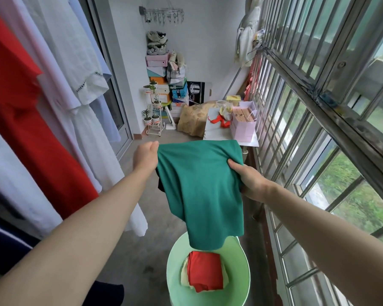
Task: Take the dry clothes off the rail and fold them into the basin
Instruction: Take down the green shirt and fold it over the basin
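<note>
A green garment (205,191) hangs between both hands, folded over at the top, with its lower edge dangling just above the basin. My left hand (145,157) pinches its upper left corner. My right hand (250,180) grips its right edge. The light green basin (175,272) stands on the floor below, holding a folded red garment (205,271) on top of a folded cream one (185,277). On the left hang a red garment (27,120) and several white garments (75,69); the rail itself is out of view.
A barred window (318,107) runs along the right. A small white table (215,129) with a pink bag (243,124) stands ahead. Stacked shoe boxes (161,78), a plant stand (154,115) and a sack (192,120) fill the far end. Concrete floor (142,239) lies between.
</note>
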Tool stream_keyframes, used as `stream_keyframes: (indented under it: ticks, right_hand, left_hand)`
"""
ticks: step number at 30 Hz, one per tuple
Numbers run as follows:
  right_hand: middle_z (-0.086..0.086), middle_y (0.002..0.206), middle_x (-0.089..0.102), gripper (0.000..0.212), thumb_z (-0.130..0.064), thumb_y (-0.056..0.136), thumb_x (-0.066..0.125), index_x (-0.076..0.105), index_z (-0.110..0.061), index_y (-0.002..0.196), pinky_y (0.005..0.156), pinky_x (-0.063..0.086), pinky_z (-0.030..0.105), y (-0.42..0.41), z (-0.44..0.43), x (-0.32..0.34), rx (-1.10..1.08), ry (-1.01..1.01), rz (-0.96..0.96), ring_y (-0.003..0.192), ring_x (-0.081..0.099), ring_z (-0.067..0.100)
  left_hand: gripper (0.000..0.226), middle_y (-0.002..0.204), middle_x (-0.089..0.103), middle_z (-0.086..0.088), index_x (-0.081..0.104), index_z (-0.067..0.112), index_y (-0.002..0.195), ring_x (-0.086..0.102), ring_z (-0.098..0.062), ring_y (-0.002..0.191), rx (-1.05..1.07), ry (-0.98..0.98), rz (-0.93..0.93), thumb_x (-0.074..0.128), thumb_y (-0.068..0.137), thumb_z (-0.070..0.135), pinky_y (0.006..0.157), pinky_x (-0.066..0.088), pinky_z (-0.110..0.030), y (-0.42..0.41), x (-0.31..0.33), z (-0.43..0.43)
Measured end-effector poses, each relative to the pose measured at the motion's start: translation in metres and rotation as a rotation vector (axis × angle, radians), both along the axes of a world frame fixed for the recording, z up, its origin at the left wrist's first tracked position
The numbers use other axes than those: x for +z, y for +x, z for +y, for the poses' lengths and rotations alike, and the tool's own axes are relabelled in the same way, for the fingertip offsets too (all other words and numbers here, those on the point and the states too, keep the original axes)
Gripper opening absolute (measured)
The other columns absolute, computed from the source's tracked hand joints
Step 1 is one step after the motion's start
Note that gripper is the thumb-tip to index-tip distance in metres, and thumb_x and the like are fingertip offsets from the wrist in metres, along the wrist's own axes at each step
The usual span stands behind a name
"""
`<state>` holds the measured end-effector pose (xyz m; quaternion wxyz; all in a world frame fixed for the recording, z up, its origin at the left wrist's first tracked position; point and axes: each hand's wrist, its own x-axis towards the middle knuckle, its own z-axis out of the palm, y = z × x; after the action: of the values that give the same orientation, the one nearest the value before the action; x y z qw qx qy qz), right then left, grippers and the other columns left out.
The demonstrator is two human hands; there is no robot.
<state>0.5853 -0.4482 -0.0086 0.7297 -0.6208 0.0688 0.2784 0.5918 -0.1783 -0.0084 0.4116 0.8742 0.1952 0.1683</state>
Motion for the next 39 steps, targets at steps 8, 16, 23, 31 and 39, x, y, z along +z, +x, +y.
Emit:
stream_keyframes:
  ticks: [8, 16, 23, 31, 39]
  right_hand:
    - [0.0, 0.1, 0.067, 0.022, -0.035, 0.097, 0.049, 0.06, -0.016, 0.1, 0.075, 0.05, 0.03, -0.003, -0.003, 0.009, -0.101, 0.078, 0.015, 0.091, 0.064, 0.016]
    - [0.001, 0.102, 0.066, 0.024, -0.036, 0.096, 0.051, 0.058, -0.016, 0.108, 0.088, 0.046, 0.036, 0.0, -0.005, 0.009, -0.218, 0.144, 0.006, 0.094, 0.063, 0.017]
    - [0.004, 0.101, 0.067, 0.022, -0.038, 0.095, 0.052, 0.061, -0.018, 0.098, 0.076, 0.05, 0.035, -0.004, -0.009, 0.017, -0.226, 0.19, 0.035, 0.095, 0.064, 0.02]
    - [0.007, 0.114, 0.068, 0.035, -0.042, 0.092, 0.054, 0.06, -0.016, 0.116, 0.084, 0.051, 0.039, -0.003, -0.013, 0.024, -0.184, 0.234, 0.065, 0.105, 0.064, 0.024]
    - [0.003, 0.105, 0.07, 0.029, -0.038, 0.092, 0.056, 0.062, -0.016, 0.11, 0.077, 0.052, 0.035, -0.003, -0.022, 0.024, -0.066, 0.021, 0.051, 0.096, 0.066, 0.019]
  left_hand:
    - [0.052, 0.109, 0.058, -0.006, 0.056, 0.013, 0.11, 0.057, -0.027, 0.103, -0.035, -0.75, 0.299, 0.062, 0.081, 0.056, 0.086, 0.052, -0.045, -0.021, -0.021, -0.032]
    - [0.028, 0.085, 0.059, -0.011, 0.059, 0.008, 0.092, 0.057, -0.024, 0.073, -0.043, -0.663, 0.202, 0.038, 0.099, 0.026, 0.064, 0.049, -0.031, -0.024, -0.032, -0.043]
    - [0.035, 0.064, 0.044, -0.01, 0.044, 0.006, 0.071, 0.04, -0.021, 0.056, -0.117, -0.337, 0.06, 0.042, 0.099, 0.027, 0.05, 0.037, -0.026, -0.023, -0.031, -0.034]
    - [0.073, 0.119, 0.065, -0.006, 0.064, 0.021, 0.116, 0.058, -0.029, 0.113, -0.38, -1.253, 0.415, 0.042, 0.076, 0.078, 0.097, 0.045, -0.05, -0.04, -0.01, -0.051]
    - [0.054, 0.108, 0.07, -0.01, 0.063, 0.015, 0.121, 0.07, -0.024, 0.088, -0.351, -1.353, 0.239, 0.06, 0.079, 0.048, 0.077, 0.055, -0.036, -0.043, -0.006, -0.065]
